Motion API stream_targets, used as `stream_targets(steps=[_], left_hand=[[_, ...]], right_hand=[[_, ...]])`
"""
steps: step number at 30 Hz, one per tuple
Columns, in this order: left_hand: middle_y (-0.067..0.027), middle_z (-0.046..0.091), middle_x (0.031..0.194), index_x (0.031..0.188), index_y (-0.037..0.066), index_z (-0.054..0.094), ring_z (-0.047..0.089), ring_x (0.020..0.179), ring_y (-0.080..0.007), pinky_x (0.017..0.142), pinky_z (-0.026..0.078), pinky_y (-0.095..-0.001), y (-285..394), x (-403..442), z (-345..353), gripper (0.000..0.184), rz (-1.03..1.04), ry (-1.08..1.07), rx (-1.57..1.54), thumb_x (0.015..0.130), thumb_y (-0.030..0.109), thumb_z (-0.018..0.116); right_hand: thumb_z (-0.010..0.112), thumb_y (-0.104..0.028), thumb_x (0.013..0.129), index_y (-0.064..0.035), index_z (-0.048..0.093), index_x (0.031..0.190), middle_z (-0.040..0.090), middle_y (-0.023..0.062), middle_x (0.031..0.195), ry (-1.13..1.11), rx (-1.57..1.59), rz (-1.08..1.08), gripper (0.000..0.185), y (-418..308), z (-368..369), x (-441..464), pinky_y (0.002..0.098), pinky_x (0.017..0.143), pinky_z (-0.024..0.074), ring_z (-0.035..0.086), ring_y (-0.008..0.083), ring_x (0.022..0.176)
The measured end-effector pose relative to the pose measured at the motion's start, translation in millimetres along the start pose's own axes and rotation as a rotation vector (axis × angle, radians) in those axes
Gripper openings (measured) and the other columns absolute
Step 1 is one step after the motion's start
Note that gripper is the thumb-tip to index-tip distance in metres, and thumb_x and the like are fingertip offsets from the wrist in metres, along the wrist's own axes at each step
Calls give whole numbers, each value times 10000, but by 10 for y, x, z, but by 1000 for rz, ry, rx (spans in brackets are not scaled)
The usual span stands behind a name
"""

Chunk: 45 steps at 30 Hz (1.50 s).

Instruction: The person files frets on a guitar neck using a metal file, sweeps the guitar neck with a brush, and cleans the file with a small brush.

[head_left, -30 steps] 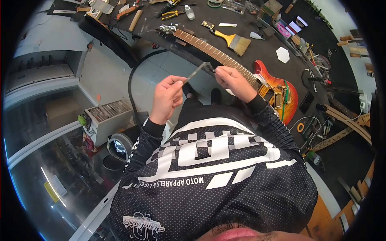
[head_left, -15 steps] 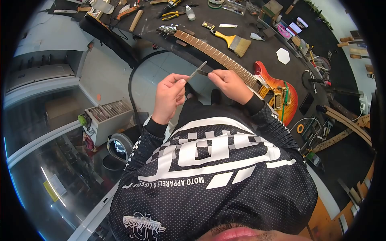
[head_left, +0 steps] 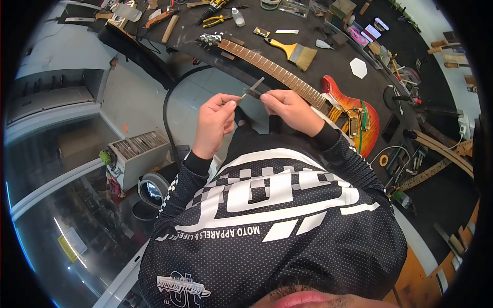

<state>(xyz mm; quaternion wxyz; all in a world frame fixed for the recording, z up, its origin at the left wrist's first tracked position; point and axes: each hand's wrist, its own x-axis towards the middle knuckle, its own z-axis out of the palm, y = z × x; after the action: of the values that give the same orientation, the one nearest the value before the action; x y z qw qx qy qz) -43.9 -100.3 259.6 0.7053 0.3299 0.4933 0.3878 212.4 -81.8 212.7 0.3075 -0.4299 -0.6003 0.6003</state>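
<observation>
My left hand [head_left: 214, 126] pinches a slim grey bar [head_left: 257, 84], which looks like a small file and slants up and right from my fingertips. Facing it, my right hand [head_left: 291, 110] has its fingers curled round a small dark flat strip [head_left: 253, 93]; its kind is too small to make out. The two pieces cross and seem to touch, just in front of the bench edge. Beyond my right hand lies a sunburst electric guitar [head_left: 368, 126], its fretted neck [head_left: 272, 68] stretching up to the left, with no strings visible on the fretboard.
On the dark bench [head_left: 328, 64] lie a wide yellow-handled brush [head_left: 297, 54], a white hexagon [head_left: 358, 68], a small bottle [head_left: 238, 17] and yellow pliers [head_left: 213, 21]. A box of thin sheets [head_left: 139, 149] stands at lower left. Tools and cables crowd the right.
Both hands stay in nearly the same place, still holding the grey bar and the dark strip. The strip has shifted slightly left along the bar. The whole view has moved a little.
</observation>
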Motion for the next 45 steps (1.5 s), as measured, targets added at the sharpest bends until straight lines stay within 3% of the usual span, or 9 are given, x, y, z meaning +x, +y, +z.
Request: stream_targets(steps=[7,16,22,26,32,33,36,39,45], left_hand=[[60,426,665,1231,-34,695,330,535,-38,484,300,-235,13,-19,-68,177,57,29,-34,1137,88,606],[54,428,663,1231,-29,694,345,543,-39,489,309,-234,-4,-40,-157,173,55,7,-129,1138,85,603],[52,427,668,1225,-16,689,345,544,-43,491,310,-238,12,-34,18,163,7,13,-93,1148,91,593],[53,425,671,1224,-12,683,343,548,-46,494,307,-240,63,-23,-74,159,58,28,-158,1152,99,594],[49,427,667,1229,-5,686,342,548,-48,497,305,-240,10,8,-1,160,36,41,-135,1153,96,588],[49,428,667,1229,-4,686,342,548,-49,497,305,-241,18,8,1,160,33,35,-153,1152,96,588],[50,426,668,1230,-1,688,341,548,-49,498,306,-240,61,-6,-67,160,51,47,-193,1152,93,585],[56,435,676,1227,-10,681,357,550,-41,498,319,-231,43,-6,-85,158,39,45,-181,1149,99,597],[49,423,668,1240,-6,689,339,548,-53,502,312,-242,63,-13,-27,171,-4,-14,-264,1153,96,583]], right_hand=[[593,-308,1175,1,618,837,551,-7,731,-2,-78,139,459,-43,-37,-43,317,681,447,486,104,702],[571,-297,1192,-8,567,828,527,-13,736,39,-75,127,465,34,-6,-28,308,684,437,466,96,710],[618,-335,1156,9,664,835,593,15,691,47,91,-54,472,-38,213,74,337,647,464,515,106,663],[586,-285,1181,-3,599,823,558,-4,725,-15,-49,116,456,14,115,25,309,683,449,492,100,706],[594,-298,1173,9,629,834,583,7,718,-5,36,18,458,-165,259,116,317,664,453,503,108,686],[632,-311,1141,44,685,853,596,61,625,49,-1,-8,460,-49,278,146,372,596,469,514,139,588],[593,-306,1173,5,628,830,584,4,711,4,-101,74,465,1,162,75,321,649,450,495,106,671],[628,-303,1137,39,693,860,607,58,645,66,-12,-7,445,-58,214,55,368,607,473,525,138,601],[618,-302,1146,28,664,841,608,47,670,78,-66,-26,452,65,207,99,359,631,475,529,133,638]])
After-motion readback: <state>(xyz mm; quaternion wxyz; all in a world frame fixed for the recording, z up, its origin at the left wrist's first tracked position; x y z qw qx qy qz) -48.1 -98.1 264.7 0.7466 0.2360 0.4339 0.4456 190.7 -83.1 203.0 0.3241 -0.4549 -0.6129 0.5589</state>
